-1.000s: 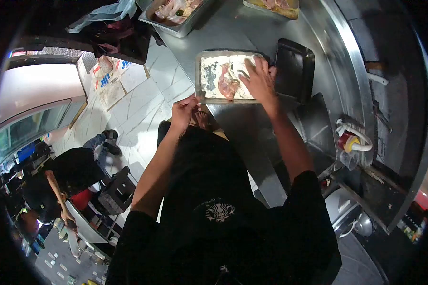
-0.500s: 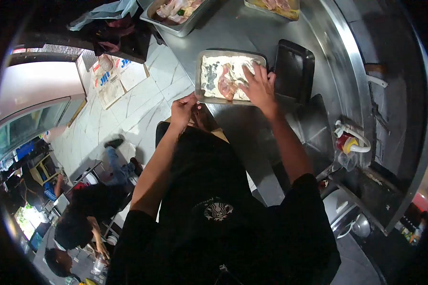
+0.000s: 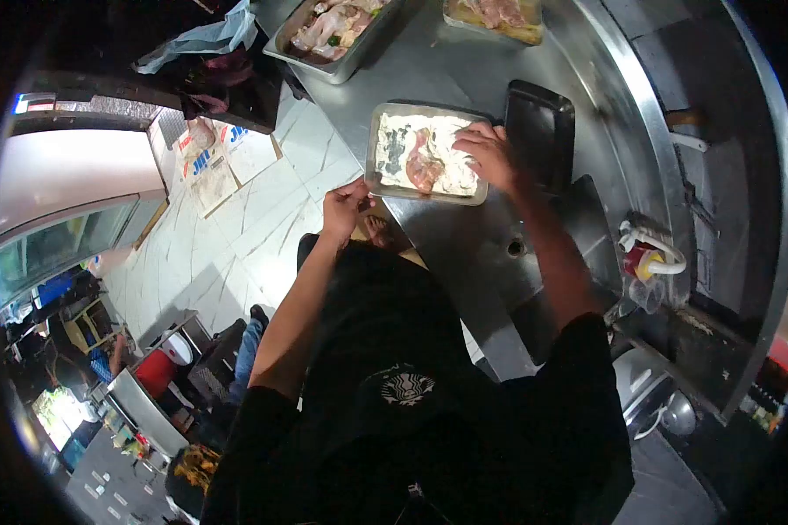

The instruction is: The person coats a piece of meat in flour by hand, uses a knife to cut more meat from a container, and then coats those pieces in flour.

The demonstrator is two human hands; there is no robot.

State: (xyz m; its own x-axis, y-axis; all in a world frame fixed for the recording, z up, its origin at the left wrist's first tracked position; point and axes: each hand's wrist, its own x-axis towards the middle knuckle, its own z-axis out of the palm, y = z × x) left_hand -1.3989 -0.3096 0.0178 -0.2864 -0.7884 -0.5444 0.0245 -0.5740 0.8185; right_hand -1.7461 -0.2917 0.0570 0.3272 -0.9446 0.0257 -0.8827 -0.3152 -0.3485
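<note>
A raw chicken leg [image 3: 424, 164] lies on a bed of white flour [image 3: 451, 140] in a shallow metal tray [image 3: 425, 196] at the counter's edge. My right hand [image 3: 488, 157] is at the tray's right side, its fingers drawn together and curled down into the flour, apart from the chicken. What sits under those fingers is hidden. At the tray's near left corner, my left hand [image 3: 345, 210] is closed, thumb and fingers pinched at the rim.
A deep metal pan [image 3: 337, 66] of raw chicken pieces stands at the back left. Another container [image 3: 496, 19] with meat is at the back. A black tray [image 3: 540, 136] lies right of the flour tray. Beyond are a sink [image 3: 578, 232] and a white-handled item [image 3: 661, 254].
My right hand has moved from beside the chicken to the tray's right edge, its spread fingers now drawn together. My left hand stays at the corner. The people at lower left have mostly left view.
</note>
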